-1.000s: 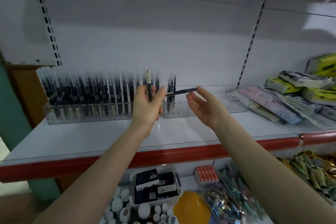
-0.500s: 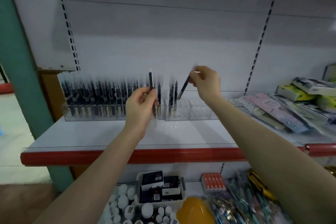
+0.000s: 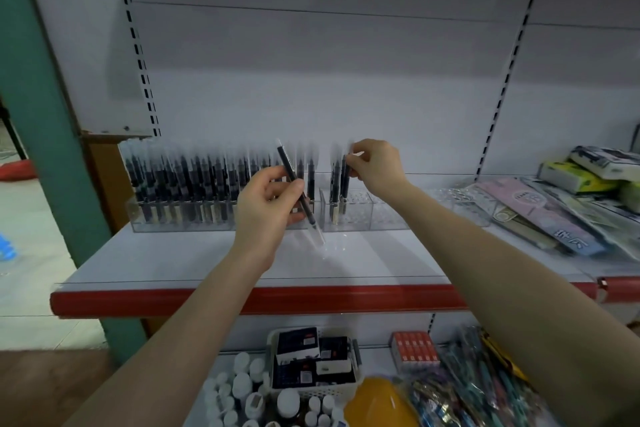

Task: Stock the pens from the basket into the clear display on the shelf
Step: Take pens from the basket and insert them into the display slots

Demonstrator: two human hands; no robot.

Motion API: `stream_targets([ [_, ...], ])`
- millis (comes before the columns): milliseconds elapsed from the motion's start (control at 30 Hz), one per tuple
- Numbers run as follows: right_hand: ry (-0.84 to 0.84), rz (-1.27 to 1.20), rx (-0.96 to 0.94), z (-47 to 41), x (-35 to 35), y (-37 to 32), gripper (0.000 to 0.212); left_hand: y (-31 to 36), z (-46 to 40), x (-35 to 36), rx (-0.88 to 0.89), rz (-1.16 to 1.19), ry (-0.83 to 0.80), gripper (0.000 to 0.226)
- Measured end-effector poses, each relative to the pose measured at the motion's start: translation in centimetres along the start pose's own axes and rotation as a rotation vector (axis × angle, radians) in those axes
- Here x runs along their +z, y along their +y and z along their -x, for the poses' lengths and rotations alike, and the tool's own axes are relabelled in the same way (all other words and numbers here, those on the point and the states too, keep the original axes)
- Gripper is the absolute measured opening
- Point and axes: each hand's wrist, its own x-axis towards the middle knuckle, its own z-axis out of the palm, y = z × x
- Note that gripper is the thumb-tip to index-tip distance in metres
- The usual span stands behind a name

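A: Left hand (image 3: 268,204)?
B: Gripping one tilted pen (image 3: 297,189), at seven o'clock from the clear display (image 3: 360,215)

A: Right hand (image 3: 375,165)?
B: Pinching a standing pen (image 3: 344,177) in the display

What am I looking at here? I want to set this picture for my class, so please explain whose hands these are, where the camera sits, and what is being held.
There is no machine: a person wears a camera on the head, so it looks down their own arms at a shop shelf. On it stands a clear display, its left part full of upright black pens. The left hand holds a spare pen, tilted. The right hand pinches the top of another pen standing upright in the display. Below sits a white basket of small boxes.
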Motion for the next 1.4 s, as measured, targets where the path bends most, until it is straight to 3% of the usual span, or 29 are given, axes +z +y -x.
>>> stream_targets([
  [100, -0.031, 0.016, 0.050, -0.1, 0.5, 0.4, 0.020, 0.2, 0.2, -0.2, 0.012, 0.014, -0.006, 0.032],
  [333, -0.042, -0.039, 0.094, 0.4, 0.4, 0.4, 0.035, 0.5, 0.4, -0.5, 0.000, -0.019, -0.060, 0.077],
  [433, -0.010, -0.139, 0.120, 2.2, -0.5, -0.2, 0.039, 1.3, 0.6, -0.6, 0.019, -0.023, -0.065, 0.073],
  [500, 0.005, -0.234, 0.116, 4.3, -1.3, -0.9, 0.022, 1.7, 0.9, -0.8, 0.034, -0.017, -0.051, 0.067],
  [533, -0.025, -0.269, 0.114, 5.6, -1.6, -1.2, 0.014, 2.0, 1.1, -0.8, 0.044, -0.010, -0.039, 0.064],
  [700, -0.223, -0.371, 0.180, 10.9, -2.6, -2.3, 0.016, 2.9, 2.3, -0.4, 0.073, 0.109, 0.073, 0.037],
  [867, -0.261, -0.737, 0.397, 12.7, -3.0, -2.4, 0.004, 2.7, 3.5, -0.3, 0.056, 0.178, 0.142, 0.020],
  [1033, -0.007, -1.423, 0.681, 11.8, -3.8, -2.0, 0.014, 1.9, 4.7, -0.1, 0.045, 0.070, 0.096, 0.016],
  [1100, 0.074, -1.568, 0.740, 11.7, -3.3, -2.0, 0.014, 1.4, 5.3, 0.4, 0.076, -0.011, 0.066, 0.017],
  [1233, 0.074, -1.441, 0.740, 11.6, -1.9, -1.9, 0.012, 0.7, 6.0, 1.0, 0.209, -0.168, 0.005, 0.019],
  [1333, 0.204, -1.234, 0.605, 10.4, -2.4, -1.5, 0.009, -0.2, 6.2, 0.1, 0.262, -0.387, -0.091, 0.011],
  [1400, 0.306, -1.068, 0.485, 9.3, -3.0, -1.6, 0.007, -1.2, 6.2, -0.6, 0.235, -0.701, -0.197, 0.035],
])
